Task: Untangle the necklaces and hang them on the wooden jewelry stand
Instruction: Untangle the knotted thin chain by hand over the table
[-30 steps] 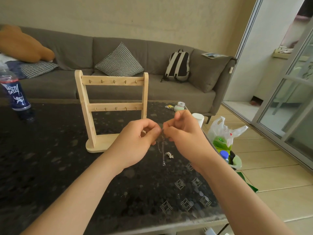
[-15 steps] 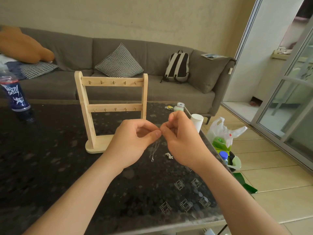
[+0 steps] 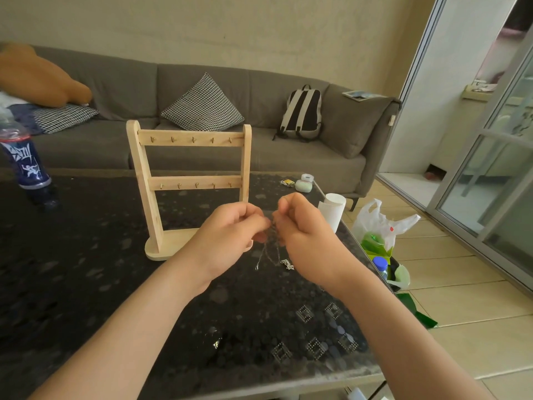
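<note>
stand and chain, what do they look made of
Stand: pale wood, matte and seemingly unvarnished, with faint grain. Its small hooks look like brass-toned metal. Chain: thin silvery metal that glints against the dark table; it is too fine to tell more.

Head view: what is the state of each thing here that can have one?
wooden jewelry stand: upright on the table, all hooks bare.
thin chain: pinched by both hands, ends hanging, not yet hung.
left hand: pinches the chain.
right hand: pinches the chain.
small clump of chain: lying on the table.
</note>
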Demonstrator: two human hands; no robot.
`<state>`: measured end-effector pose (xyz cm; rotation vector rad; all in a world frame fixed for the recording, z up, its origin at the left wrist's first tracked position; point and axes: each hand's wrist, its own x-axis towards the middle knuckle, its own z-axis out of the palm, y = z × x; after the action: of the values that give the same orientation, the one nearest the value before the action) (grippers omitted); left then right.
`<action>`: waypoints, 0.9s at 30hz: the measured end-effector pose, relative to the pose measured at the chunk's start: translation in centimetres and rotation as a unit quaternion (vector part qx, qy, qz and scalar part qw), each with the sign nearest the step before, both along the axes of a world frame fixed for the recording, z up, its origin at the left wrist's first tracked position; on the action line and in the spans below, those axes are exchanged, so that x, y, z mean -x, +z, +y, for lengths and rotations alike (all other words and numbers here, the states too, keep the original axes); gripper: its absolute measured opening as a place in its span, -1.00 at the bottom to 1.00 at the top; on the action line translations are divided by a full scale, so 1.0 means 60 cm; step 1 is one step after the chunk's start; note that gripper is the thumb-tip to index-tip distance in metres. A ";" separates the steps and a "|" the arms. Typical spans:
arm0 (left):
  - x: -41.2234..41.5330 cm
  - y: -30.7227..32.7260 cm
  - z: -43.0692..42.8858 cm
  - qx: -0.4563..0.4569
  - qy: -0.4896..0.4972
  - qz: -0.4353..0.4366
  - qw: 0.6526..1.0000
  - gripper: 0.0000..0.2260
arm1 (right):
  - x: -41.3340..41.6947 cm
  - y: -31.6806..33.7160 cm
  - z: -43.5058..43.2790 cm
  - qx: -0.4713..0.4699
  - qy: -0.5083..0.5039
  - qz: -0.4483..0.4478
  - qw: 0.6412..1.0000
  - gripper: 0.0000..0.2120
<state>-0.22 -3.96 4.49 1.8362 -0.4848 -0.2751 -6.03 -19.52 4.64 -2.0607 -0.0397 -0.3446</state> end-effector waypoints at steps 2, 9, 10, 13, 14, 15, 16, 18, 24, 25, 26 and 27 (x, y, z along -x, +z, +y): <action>-0.001 0.000 -0.001 0.039 0.012 0.029 0.999 -0.82 | 0.000 0.003 0.001 -0.039 0.005 -0.004 0.999 -0.80; -0.001 -0.001 0.001 0.126 0.042 0.063 0.989 -0.89 | 0.000 0.000 -0.002 -0.119 -0.003 -0.028 0.993 -0.88; -0.001 0.000 0.002 0.124 0.044 0.055 0.990 -0.90 | 0.000 -0.001 -0.004 -0.120 -0.008 -0.033 0.992 -0.88; 0.002 0.002 0.005 0.100 0.034 0.031 0.994 -0.90 | 0.001 -0.001 -0.006 -0.092 -0.014 -0.068 0.993 -0.87; 0.003 0.003 0.006 0.087 0.026 0.019 0.996 -0.90 | 0.002 -0.001 -0.006 -0.072 -0.013 -0.081 0.994 -0.86; 0.004 0.003 0.007 0.073 0.019 0.007 0.997 -0.90 | 0.003 -0.001 -0.006 -0.051 -0.013 -0.091 0.994 -0.83; 0.005 0.004 0.007 0.060 0.016 -0.006 0.998 -0.90 | 0.002 -0.001 -0.006 -0.029 -0.014 -0.098 0.995 -0.80; 0.006 0.005 0.008 0.043 0.016 -0.019 0.999 -0.92 | 0.001 -0.001 -0.007 0.004 -0.019 -0.105 0.994 -0.75; 0.003 0.004 0.011 0.002 0.004 -0.033 0.999 -0.93 | 0.000 -0.004 -0.008 0.029 -0.016 -0.095 0.995 -0.71; 0.003 0.003 0.011 -0.004 0.001 -0.037 0.999 -0.92 | 0.001 -0.005 -0.008 0.032 -0.010 -0.088 0.996 -0.71; 0.003 0.002 0.011 -0.009 0.000 -0.040 0.999 -0.92 | 0.001 -0.005 -0.008 0.037 -0.002 -0.081 0.996 -0.71; 0.002 0.001 0.011 -0.012 -0.002 -0.042 0.999 -0.92 | 0.001 -0.006 -0.007 0.039 0.007 -0.076 0.996 -0.72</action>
<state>-0.36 -3.30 4.56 1.8758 -0.5461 -0.2077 -6.10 -19.96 4.30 -2.1074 -0.1610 -0.4974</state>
